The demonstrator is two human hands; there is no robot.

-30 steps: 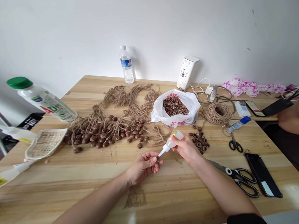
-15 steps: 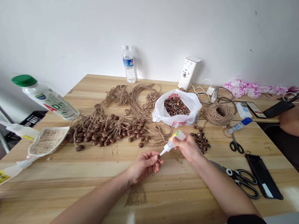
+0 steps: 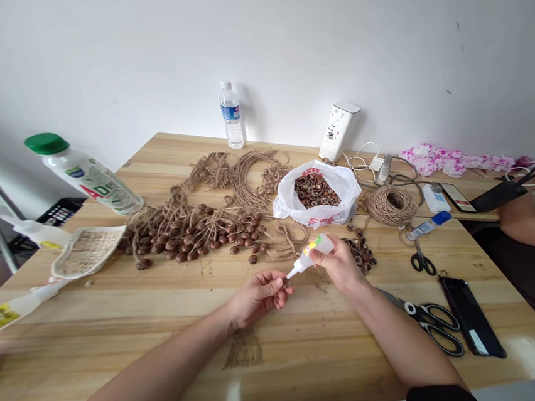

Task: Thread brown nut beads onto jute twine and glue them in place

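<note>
Your left hand (image 3: 258, 297) is over the near middle of the wooden table (image 3: 166, 317), its thumb and fingers closed on a small brown shell piece (image 3: 287, 282). Your right hand (image 3: 337, 264) grips a white squeeze bottle (image 3: 312, 252), fingers wrapped round it, and you have it tilted so its narrow nozzle points down to the left, right at the shell piece; whether they touch is too small to tell. Just beyond your right hand lies a loose pile of shell pieces (image 3: 361, 254), and farther off stands an open plastic bag (image 3: 290, 209) full of more. Left of the bag and nearer you, brown beads (image 3: 182, 243) lie heaped with twine strands. To the right you have a twine ball (image 3: 392, 206) at the far side, small scissors (image 3: 423, 264) nearer, then large scissors (image 3: 439, 327) beside a black phone-shaped item (image 3: 471, 315).
</note>
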